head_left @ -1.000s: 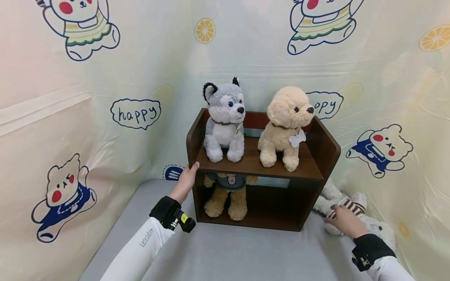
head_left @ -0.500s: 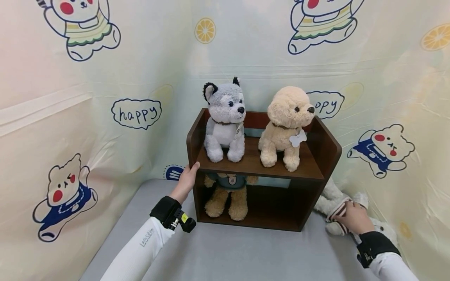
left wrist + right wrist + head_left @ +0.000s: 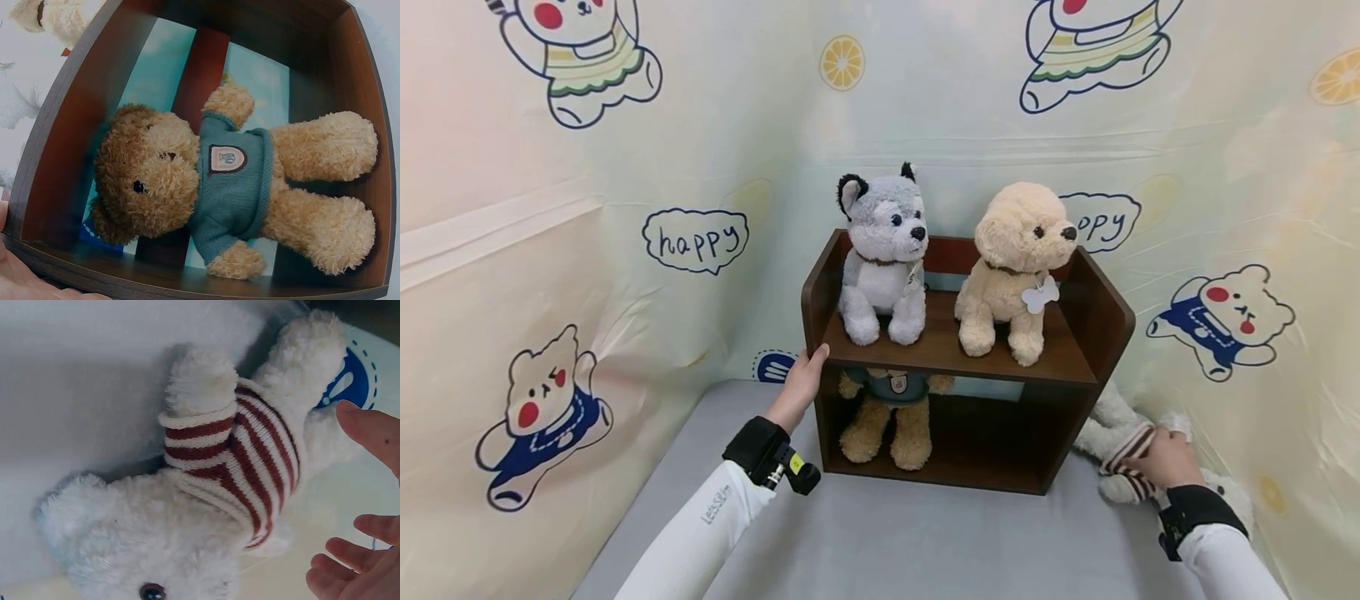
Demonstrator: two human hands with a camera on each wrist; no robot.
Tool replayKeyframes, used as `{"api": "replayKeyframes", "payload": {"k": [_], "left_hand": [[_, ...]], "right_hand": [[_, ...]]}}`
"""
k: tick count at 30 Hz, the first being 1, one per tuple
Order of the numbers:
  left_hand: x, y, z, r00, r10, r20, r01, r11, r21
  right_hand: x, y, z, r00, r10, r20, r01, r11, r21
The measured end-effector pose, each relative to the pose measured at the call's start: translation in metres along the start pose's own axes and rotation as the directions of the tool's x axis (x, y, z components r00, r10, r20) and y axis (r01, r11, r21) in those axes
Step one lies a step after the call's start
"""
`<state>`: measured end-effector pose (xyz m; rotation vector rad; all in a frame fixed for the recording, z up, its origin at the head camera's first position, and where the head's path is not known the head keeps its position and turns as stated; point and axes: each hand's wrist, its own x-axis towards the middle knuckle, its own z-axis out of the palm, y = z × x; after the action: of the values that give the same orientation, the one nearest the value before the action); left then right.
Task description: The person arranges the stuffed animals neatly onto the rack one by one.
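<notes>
My left hand (image 3: 799, 390) holds the left side panel of a dark brown two-tier shelf (image 3: 938, 333), its thumb at the front edge. In the left wrist view, part of that hand (image 3: 22, 278) lies along the panel. My right hand (image 3: 1174, 460) is over a white teddy bear (image 3: 1114, 417) lying to the right of the shelf. The right wrist view shows this hand (image 3: 359, 562) with fingers spread beside the bear's red-and-white striped sweater (image 3: 256, 462). A tan teddy bear (image 3: 234, 178) in a green sweater sits on the lower tier.
On the upper tier sit a grey husky plush (image 3: 883, 279) and a cream puppy plush (image 3: 1009, 287) with a bone-shaped tag. A grey surface (image 3: 940, 542) lies beneath the shelf. Patterned cloth walls (image 3: 737, 108) enclose the back and sides, close behind the white bear.
My right hand has moved to the right and slightly up over the white teddy bear's striped sweater. The left hand keeps its hold on the shelf. The head view has shifted a little.
</notes>
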<state>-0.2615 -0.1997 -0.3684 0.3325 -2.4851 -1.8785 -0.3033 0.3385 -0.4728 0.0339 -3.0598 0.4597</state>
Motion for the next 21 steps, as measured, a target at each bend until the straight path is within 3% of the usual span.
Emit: {"api": "replayKeyframes", "payload": {"k": [4, 11, 18, 21], "left_hand": [[0.0006, 0.0001, 0.0006, 1.0, 0.006, 0.009, -0.006, 1.0, -0.012], [0.0004, -0.0001, 0.0003, 1.0, 0.003, 0.006, -0.003, 1.0, -0.013], [0.0009, -0.0001, 0.0005, 1.0, 0.003, -0.01, -0.003, 1.0, 0.003], [0.0004, 0.0001, 0.0006, 1.0, 0.003, -0.011, -0.003, 1.0, 0.01]], "right_hand": [[0.0009, 0.0041, 0.0021, 0.999, 0.037, -0.005, -0.037, 0.999, 0.021], [-0.0005, 0.0066, 0.0054, 0.985, 0.175, 0.007, -0.175, 0.98, 0.099], [-0.0014, 0.0099, 0.0089, 0.976, 0.21, -0.06, -0.2, 0.97, 0.141], [-0.0028, 0.0108, 0.0091, 0.978, 0.203, -0.047, -0.195, 0.972, 0.132]]}}
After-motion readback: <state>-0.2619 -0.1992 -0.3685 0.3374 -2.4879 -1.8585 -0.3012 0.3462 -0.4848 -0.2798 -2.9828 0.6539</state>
